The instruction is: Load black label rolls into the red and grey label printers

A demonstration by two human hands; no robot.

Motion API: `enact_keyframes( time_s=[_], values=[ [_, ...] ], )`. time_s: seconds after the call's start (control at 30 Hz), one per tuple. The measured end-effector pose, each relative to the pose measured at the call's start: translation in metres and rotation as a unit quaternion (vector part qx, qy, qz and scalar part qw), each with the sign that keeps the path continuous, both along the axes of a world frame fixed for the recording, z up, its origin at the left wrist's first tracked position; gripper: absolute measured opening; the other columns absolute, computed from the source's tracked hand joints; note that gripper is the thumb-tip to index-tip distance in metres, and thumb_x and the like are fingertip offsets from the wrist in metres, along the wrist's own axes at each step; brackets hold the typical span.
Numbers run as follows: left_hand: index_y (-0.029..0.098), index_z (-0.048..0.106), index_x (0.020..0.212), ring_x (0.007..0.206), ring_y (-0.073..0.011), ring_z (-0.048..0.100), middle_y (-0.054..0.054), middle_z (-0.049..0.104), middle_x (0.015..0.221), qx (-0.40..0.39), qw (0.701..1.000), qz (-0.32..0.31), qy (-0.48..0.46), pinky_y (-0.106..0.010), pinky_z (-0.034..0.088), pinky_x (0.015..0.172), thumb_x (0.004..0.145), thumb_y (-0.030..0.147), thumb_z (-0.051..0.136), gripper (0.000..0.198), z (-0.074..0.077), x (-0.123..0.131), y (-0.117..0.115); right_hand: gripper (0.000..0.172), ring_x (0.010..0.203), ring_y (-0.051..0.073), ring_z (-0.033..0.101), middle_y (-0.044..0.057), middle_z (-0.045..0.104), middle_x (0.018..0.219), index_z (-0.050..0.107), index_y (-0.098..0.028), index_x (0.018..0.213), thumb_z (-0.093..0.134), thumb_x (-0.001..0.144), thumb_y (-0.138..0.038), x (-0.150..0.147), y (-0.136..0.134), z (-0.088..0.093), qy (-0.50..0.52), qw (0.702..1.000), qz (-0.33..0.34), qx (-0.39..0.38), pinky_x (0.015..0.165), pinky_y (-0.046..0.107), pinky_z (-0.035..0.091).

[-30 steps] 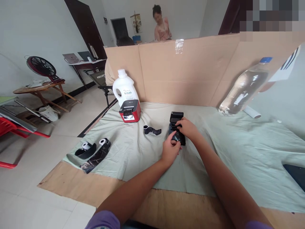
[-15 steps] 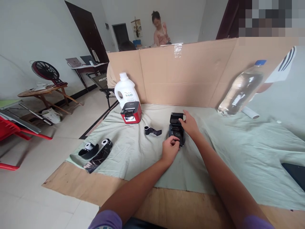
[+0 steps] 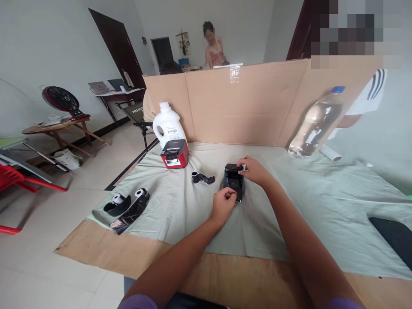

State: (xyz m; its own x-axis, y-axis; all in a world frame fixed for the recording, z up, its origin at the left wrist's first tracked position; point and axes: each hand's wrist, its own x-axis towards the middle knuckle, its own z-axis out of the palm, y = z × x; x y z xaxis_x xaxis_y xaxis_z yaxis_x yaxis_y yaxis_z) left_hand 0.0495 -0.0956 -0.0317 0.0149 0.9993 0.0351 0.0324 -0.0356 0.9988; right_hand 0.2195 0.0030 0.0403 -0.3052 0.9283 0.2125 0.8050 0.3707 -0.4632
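Note:
A small black label printer (image 3: 234, 184) sits on the cloth in front of me with its lid (image 3: 232, 168) partly raised. My right hand (image 3: 254, 170) grips the right side of that lid between thumb and fingers. At the printer's front edge, my left hand (image 3: 224, 206) is closed in a pinch; what its fingertips hold is hidden. Left of the printer lies a short black label roll (image 3: 202, 177) with its tail unrolled. A red and black printer (image 3: 175, 154) stands farther back, a dark strip at its front.
Two more label rolls (image 3: 130, 212) lie at the left edge of the cloth. A white jug (image 3: 169, 124) and a tilted water bottle (image 3: 317, 124) stand before a cardboard screen (image 3: 244, 107). A dark flat object (image 3: 392, 238) is at right. People are behind the screen.
My right hand has swung the printer's lid partway down from nearly upright. My left hand stays pinched at the printer's front edge. The view has shifted slightly.

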Motion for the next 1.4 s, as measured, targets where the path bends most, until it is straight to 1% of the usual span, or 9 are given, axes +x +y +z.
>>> enact_keyframes(
  time_s=[0.1,0.33,0.4,0.47,0.53,0.6,0.73,1.13,1.4],
  values=[
    [0.018,0.065,0.072,0.044,-0.0093,0.045,0.005,0.052,0.048,0.011,1.0,-0.01,0.013,-0.021,0.035,0.049,0.074,0.02,0.055,0.01,0.0,0.0,-0.002,0.018,0.08,0.017,0.059,0.007,0.059,0.11,0.07,-0.021,0.1,0.066,0.083,-0.019,-0.002,-0.007,0.003,-0.01,0.999,0.005,-0.031,0.078,0.032,0.047],
    [0.018,0.065,0.071,0.043,-0.0094,0.044,0.005,0.052,0.047,0.011,1.0,-0.016,0.022,-0.021,0.034,0.048,0.074,0.02,0.054,0.012,-0.001,0.0,0.0,0.029,0.086,0.021,0.061,0.012,0.06,0.12,0.073,-0.021,0.111,0.068,0.083,-0.022,-0.002,-0.008,0.003,-0.004,0.997,0.015,-0.073,0.089,0.038,0.049],
    [0.018,0.065,0.071,0.043,-0.0094,0.044,0.005,0.052,0.047,0.012,1.0,-0.018,0.022,-0.021,0.034,0.048,0.074,0.021,0.054,0.012,-0.001,-0.001,0.001,0.033,0.092,0.024,0.062,0.014,0.06,0.124,0.073,-0.021,0.115,0.069,0.083,-0.027,-0.004,-0.006,0.001,0.01,0.997,0.003,-0.079,0.094,0.039,0.048],
    [0.018,0.065,0.071,0.044,-0.0095,0.044,0.005,0.051,0.048,0.01,1.0,-0.019,0.023,-0.021,0.034,0.049,0.074,0.02,0.055,0.011,-0.001,-0.001,0.001,0.045,0.101,0.027,0.061,0.016,0.058,0.131,0.069,-0.019,0.125,0.071,0.082,-0.03,-0.008,-0.005,-0.001,0.031,0.993,-0.034,-0.106,0.098,0.041,0.046],
    [0.017,0.066,0.071,0.044,-0.0095,0.044,0.005,0.051,0.048,0.005,1.0,-0.018,0.023,-0.021,0.034,0.049,0.074,0.019,0.055,0.011,0.001,-0.001,0.0,0.056,0.112,0.029,0.059,0.016,0.055,0.14,0.063,-0.018,0.135,0.071,0.081,-0.03,-0.013,-0.005,-0.003,0.079,0.981,-0.069,-0.162,0.101,0.04,0.045],
    [0.017,0.066,0.071,0.045,-0.0093,0.044,0.005,0.051,0.049,0.002,1.0,-0.015,0.024,-0.021,0.033,0.049,0.073,0.019,0.055,0.012,0.003,-0.001,0.0,0.063,0.12,0.028,0.056,0.014,0.054,0.145,0.057,-0.019,0.141,0.07,0.08,-0.028,-0.017,-0.007,-0.004,0.156,0.954,-0.092,-0.237,0.101,0.038,0.045],
    [0.017,0.067,0.071,0.047,-0.009,0.044,0.004,0.053,0.052,0.011,0.999,-0.015,0.03,-0.021,0.032,0.05,0.073,0.017,0.055,0.013,0.004,-0.001,-0.001,0.071,0.124,0.028,0.054,0.011,0.055,0.146,0.05,-0.023,0.146,0.068,0.078,-0.028,-0.022,-0.011,-0.004,0.247,0.903,-0.138,-0.325,0.094,0.037,0.047],
    [0.017,0.068,0.071,0.049,-0.0093,0.045,0.004,0.054,0.053,-0.002,1.0,-0.009,0.013,-0.022,0.036,0.053,0.073,0.017,0.055,0.013,0.009,-0.002,-0.001,0.074,0.119,0.027,0.053,0.012,0.057,0.14,0.054,-0.023,0.141,0.069,0.069,-0.025,-0.023,-0.007,-0.012,0.274,0.894,-0.147,-0.323,0.088,0.034,0.044],
    [0.018,0.067,0.073,0.049,-0.0096,0.045,0.005,0.052,0.052,0.009,1.0,-0.01,0.002,-0.022,0.033,0.052,0.074,0.017,0.055,0.012,0.005,-0.002,-0.001,0.073,0.115,0.026,0.054,0.011,0.06,0.136,0.054,-0.023,0.139,0.07,0.068,-0.026,-0.021,-0.004,-0.014,0.275,0.895,-0.133,-0.324,0.086,0.034,0.044]
  ],
)
